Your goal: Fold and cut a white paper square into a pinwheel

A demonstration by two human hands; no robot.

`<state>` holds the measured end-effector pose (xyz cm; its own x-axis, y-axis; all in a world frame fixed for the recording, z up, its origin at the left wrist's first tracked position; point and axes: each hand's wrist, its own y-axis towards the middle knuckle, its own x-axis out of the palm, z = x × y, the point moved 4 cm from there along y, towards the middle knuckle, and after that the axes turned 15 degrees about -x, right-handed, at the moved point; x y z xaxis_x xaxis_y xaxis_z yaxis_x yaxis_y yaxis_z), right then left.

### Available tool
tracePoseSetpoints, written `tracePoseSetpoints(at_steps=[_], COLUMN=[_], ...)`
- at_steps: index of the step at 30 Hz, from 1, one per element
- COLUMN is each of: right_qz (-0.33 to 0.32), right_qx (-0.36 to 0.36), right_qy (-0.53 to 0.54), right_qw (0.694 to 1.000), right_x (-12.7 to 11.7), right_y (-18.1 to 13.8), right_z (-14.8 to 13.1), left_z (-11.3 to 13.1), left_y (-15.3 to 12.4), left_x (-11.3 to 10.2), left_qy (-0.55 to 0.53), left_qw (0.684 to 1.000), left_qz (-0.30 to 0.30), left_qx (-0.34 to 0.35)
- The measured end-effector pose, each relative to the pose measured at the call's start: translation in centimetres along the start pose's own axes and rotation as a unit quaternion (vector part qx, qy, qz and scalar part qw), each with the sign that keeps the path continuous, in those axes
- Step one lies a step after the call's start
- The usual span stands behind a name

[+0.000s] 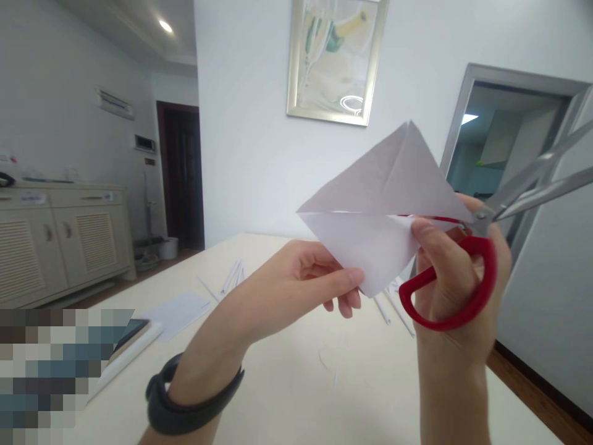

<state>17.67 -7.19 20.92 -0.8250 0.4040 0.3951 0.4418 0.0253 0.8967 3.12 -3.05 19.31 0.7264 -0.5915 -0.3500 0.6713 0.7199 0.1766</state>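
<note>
A folded sheet of white paper [370, 198], creased into a diamond shape, is held up above the table between my two hands. My left hand [319, 278] pinches its lower corner between thumb and fingers; a dark band sits on that wrist. My right hand [449, 266] grips the paper's right side with the thumb in front. Red-handled scissors [482, 278] hang on this same hand, their blades parted and pointing away to the upper right. Part of the second handle is hidden behind the paper and fingers.
On the white table [287, 383] lie paper sheets [178, 312], thin rolled or folded paper strips [233, 276] and small scraps. More strips [383, 309] lie beneath the right hand. A dark flat object [130, 334] is at the left edge, beside a blurred-out area. A cabinet [65, 235] stands at left.
</note>
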Motion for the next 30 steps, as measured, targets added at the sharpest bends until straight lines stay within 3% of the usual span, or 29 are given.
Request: tracePoseSetpoints(at_steps=[9,17,22,25,30], right_qz=[-0.037,-0.202,-0.180,-0.191,-0.286], right_qx=[-0.009,0.062,0.054,0.027,0.044], right_qy=[-0.007,0.044,0.023,-0.003,-0.016], right_qw=[0.999,0.976,0.982,0.981,0.957], right_x=[0.1,-0.5,-0.7,-0.5,0.2], right_y=[-0.2,1.2,1.4,1.2,0.3], right_z=[0.8,3.1,3.7,3.3,3.0], left_z=[-0.5,0.2,0.3,0.0,-0.6], left_y=[0.5,-0.5,-0.8,-0.3,0.4], left_x=[-0.9,-2.7,-3.6,-3.8,-3.9], left_qy=[0.055,0.031,0.001,0.022,0.102], left_qw=[0.994,0.985,0.971,0.973,0.979], left_qz=[0.091,0.159,0.220,0.219,0.178], left_qx=[0.003,0.058,0.091,0.070,0.005])
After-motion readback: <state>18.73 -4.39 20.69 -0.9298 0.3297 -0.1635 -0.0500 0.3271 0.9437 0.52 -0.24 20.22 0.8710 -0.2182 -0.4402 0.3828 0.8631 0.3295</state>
